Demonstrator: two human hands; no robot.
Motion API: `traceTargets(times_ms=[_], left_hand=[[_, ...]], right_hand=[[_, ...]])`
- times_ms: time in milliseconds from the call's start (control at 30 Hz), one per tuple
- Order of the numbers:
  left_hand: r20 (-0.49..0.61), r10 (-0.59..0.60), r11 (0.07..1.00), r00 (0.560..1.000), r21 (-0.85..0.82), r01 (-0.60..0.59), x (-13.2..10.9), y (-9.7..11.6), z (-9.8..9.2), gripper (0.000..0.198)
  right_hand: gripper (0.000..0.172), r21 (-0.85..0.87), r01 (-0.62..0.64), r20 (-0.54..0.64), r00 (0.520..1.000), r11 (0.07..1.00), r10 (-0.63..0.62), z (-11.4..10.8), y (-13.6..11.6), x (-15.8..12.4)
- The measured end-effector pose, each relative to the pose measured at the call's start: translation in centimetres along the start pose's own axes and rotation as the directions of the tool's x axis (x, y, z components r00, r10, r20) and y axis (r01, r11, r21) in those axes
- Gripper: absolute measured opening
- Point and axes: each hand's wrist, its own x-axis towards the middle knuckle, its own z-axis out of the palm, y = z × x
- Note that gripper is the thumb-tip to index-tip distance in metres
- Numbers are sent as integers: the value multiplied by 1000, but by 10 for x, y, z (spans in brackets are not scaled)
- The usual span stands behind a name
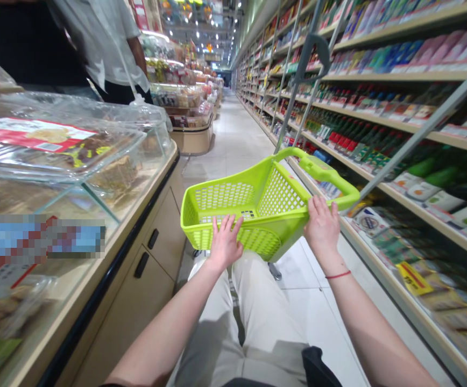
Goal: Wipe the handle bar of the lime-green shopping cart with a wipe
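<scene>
Left hand [226, 243]: fingers spread, resting on the near rim. Basket [262, 242]: lime plastic, latticed walls, tapering leftward, standing before the knees [250, 263]. Right hand [323, 226]: fingers close together, touching the corner below the looped handle [320, 171]; cannot tell whether gripping.

Person's own body: two bare hands, left hand [227, 242] and right hand [322, 223], forearms uncovered as far as they show. Thin red cord bracelet [338, 276] round the right wrist, single narrow band, looks plain; any knot or clasp too small to tell. Trousers [263, 312] off-white to light beige, long and loose-cut, smooth plain cloth, soft creases on the thighs, seam running up at the crotch. Dark top [253, 382], only its lower edge in frame. Black cloth piece [320, 365], folded, at the right hip; can't tell whether it's part of the top.
</scene>
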Motion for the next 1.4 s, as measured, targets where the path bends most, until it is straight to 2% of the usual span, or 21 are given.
traceTargets(times_ms=[100, 167, 267, 367, 567, 667, 733, 833, 967, 1067, 1167, 1267, 1400], left_hand=[[1, 0, 1000, 1000, 0, 0, 0, 0, 0, 76], [-5, 1, 1000, 1000, 4, -1, 0, 0, 0, 76], [-13, 7, 1000, 1000, 10, -7, -1, -1, -1, 75], [-19, 4, 1000, 1000, 5, -4, -2, -2, 0, 75], [-13, -2, 1000, 1000, -20, 1, -2, -3, 0, 74], [-7, -8, 1000, 1000, -25, 8, -1, -3, 0, 73], [-3, -13, 1000, 1000, -24, 13, 0, -2, 0, 73], [-7, -17, 1000, 1000, -23, 17, 0, -2, 0, 72], [-6, -7, 999, 1000, -34, 7, 0, -2, 0, 72], [-9, -10, 999, 1000, -34, 10, 0, -2, -1, 72], [-10, -10, 999, 1000, -34, 10, 0, -2, -2, 71], [-11, -7, 999, 1000, -35, 7, -1, -2, -2, 71], [-21, -5, 999, 1000, -44, 4, -2, -4, 0, 71]], right_hand=[[59, 62, 54, 43, 997, 997, -57, 7, -40, -8], [59, 125, 134, 91, 985, 983, -146, 10, -64, -14], [63, 175, 229, 120, 960, 957, -252, 10, -76, -18], [63, 138, 255, 110, 956, 957, -271, 2, -58, -15], [47, -39, 160, 20, 987, 986, -159, -18, 16, 4], [43, -105, 90, -36, 995, 990, -94, -17, 47, 11], [44, -118, 52, -62, 996, 992, -60, -13, 56, 11], [50, -86, 27, -54, 998, 996, -31, -5, 48, 7], [53, -8, 23, -25, 999, 1000, -24, 3, 3, -1], [53, 73, 93, 22, 995, 993, -95, 7, -33, -5], [58, 168, 183, 74, 978, 969, -197, 9, -52, -8], [62, 199, 233, 79, 964, 952, -252, 6, -45, -8], [59, 131, 229, 61, 969, 965, -239, -3, -9, -4]])
